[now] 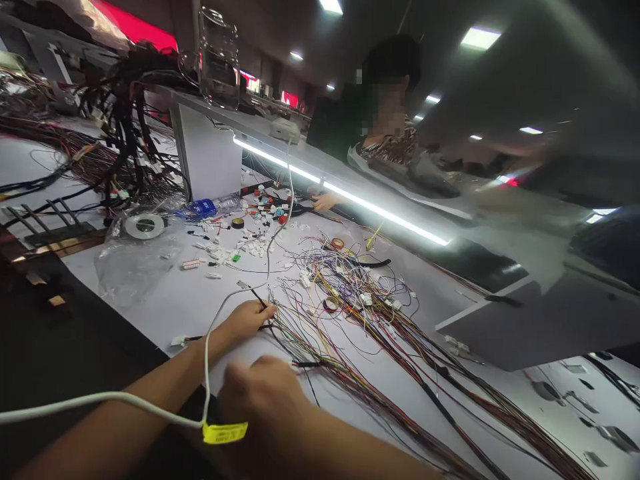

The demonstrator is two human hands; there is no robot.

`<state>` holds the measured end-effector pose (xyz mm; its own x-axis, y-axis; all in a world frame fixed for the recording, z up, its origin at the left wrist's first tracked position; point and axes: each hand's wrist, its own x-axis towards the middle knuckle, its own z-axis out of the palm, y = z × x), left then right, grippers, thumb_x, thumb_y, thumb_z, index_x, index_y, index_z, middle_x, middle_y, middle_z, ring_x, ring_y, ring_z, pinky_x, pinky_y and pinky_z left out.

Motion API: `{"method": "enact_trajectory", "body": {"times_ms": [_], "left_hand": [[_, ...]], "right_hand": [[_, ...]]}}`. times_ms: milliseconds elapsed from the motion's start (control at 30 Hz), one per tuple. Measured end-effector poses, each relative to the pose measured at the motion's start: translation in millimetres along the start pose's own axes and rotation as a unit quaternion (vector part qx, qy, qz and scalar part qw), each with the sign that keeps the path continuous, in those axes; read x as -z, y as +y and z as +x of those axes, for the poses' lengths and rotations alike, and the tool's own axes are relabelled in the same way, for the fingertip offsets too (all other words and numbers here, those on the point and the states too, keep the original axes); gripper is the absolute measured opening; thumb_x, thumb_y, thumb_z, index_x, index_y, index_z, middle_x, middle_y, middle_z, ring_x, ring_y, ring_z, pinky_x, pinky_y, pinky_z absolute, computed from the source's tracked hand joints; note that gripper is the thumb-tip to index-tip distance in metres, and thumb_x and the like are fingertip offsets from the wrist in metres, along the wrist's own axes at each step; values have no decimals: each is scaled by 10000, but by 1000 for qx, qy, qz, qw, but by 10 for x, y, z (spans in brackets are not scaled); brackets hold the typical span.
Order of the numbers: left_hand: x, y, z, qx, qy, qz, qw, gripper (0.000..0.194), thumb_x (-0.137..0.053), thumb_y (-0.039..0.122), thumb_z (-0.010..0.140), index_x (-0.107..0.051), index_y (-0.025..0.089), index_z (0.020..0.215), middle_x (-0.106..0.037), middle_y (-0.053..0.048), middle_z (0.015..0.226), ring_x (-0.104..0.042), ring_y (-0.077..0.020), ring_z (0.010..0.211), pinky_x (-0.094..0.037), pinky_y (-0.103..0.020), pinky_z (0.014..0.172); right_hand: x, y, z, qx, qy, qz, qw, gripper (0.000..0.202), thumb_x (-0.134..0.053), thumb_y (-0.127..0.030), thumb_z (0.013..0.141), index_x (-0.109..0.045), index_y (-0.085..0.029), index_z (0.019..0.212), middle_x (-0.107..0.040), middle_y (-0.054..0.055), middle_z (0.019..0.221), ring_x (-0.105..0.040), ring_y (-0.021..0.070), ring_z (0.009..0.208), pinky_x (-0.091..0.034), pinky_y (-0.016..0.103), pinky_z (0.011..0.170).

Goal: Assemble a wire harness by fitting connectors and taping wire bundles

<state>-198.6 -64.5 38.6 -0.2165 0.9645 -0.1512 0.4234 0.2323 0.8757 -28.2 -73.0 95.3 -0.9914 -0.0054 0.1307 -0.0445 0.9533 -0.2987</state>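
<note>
My left hand [250, 317] is closed in a pinch on a thin black wire [259, 297]. Loose wire ends fan out just beyond its fingertips. Nearer to me, my right hand [267, 387] is curled into a fist, smeared by motion. Whatever it may hold is hidden. Beside its knuckles, a short black sleeve [307, 365] sits at the end of a bundle of multicoloured wires [360, 393], which runs toward the lower right. A second wire bundle [420, 340] lies behind it, its loose ends tangled around white connectors [367, 299].
A white cable [215, 320] with a yellow tag [225, 433] hangs in front of my arms. Small connectors [215, 253], a clear plastic bag [125, 267] and a tape roll [145, 226] lie to the left. Under the lit tube [385, 210], another person's hand [327, 200] reaches in.
</note>
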Motion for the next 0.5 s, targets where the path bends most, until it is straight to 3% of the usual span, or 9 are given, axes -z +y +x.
{"method": "enact_trajectory", "body": {"times_ms": [67, 100, 167, 200, 267, 333, 433, 500], "left_hand": [[7, 36, 28, 9, -3, 5, 1000, 403, -458, 543, 802, -489, 191, 608, -487, 11, 573, -449, -171, 593, -326, -270, 569], [18, 64, 39, 13, -12, 4, 1000, 398, -445, 544, 812, -504, 192, 636, -494, 12, 575, -444, -166, 573, -325, -269, 559], [49, 132, 56, 18, -37, -1, 999, 399, -445, 553, 814, -528, 191, 670, -495, 15, 571, -429, -156, 540, -321, -264, 538], [68, 169, 64, 19, -50, -6, 999, 402, -457, 559, 808, -537, 188, 676, -491, 15, 577, -423, -152, 539, -322, -259, 533], [110, 250, 78, 16, -72, -18, 997, 406, -495, 569, 789, -559, 178, 700, -481, 19, 606, -414, -141, 550, -326, -247, 530], [161, 340, 82, 22, -103, -39, 994, 416, -521, 579, 785, -584, 169, 769, -460, 29, 616, -385, -123, 538, -308, -232, 515], [262, 500, 48, 28, -184, -84, 979, 399, -556, 567, 801, -585, 171, 829, -427, 48, 601, -311, -95, 503, -238, -216, 486], [334, 610, -9, 16, -222, -98, 970, 358, -593, 529, 802, -583, 171, 800, -438, 46, 603, -295, -87, 502, -225, -216, 484]], "right_hand": [[6, -93, -287, 73, -5, 9, 997, 187, -500, -209, 884, -627, -227, 747, -615, -26, 760, -486, 98, 612, -404, 238, 666], [35, -28, -459, 61, 3, -2, 998, 216, -493, -238, 906, -628, -232, 738, -609, -28, 757, -483, 104, 630, -394, 245, 674], [121, 286, -862, -68, 51, -96, 992, 240, -462, -217, 938, -660, -219, 802, -605, 3, 757, -494, 131, 671, -370, 274, 666], [168, 492, -1084, -135, 70, -133, 979, 210, -473, -186, 934, -678, -234, 926, -604, 8, 763, -503, 138, 691, -362, 278, 671], [244, 878, -1516, -210, 59, -182, 959, 385, -491, -94, 892, -596, -265, 1221, -608, 12, 787, -523, 144, 703, -364, 283, 686], [277, 1086, -1843, -256, 63, -216, 940, 484, -486, -31, 856, -574, -279, 1262, -636, 31, 842, -565, 167, 791, -384, 325, 792], [206, 916, -1990, -279, 135, -193, 931, 378, -480, -55, 861, -632, -243, 1152, -658, 86, 1026, -563, 232, 1019, -369, 409, 937], [68, 587, -1884, -239, 133, -79, 959, 320, -494, -118, 881, -610, -236, 1155, -660, 75, 1048, -580, 201, 999, -428, 337, 896]]}}
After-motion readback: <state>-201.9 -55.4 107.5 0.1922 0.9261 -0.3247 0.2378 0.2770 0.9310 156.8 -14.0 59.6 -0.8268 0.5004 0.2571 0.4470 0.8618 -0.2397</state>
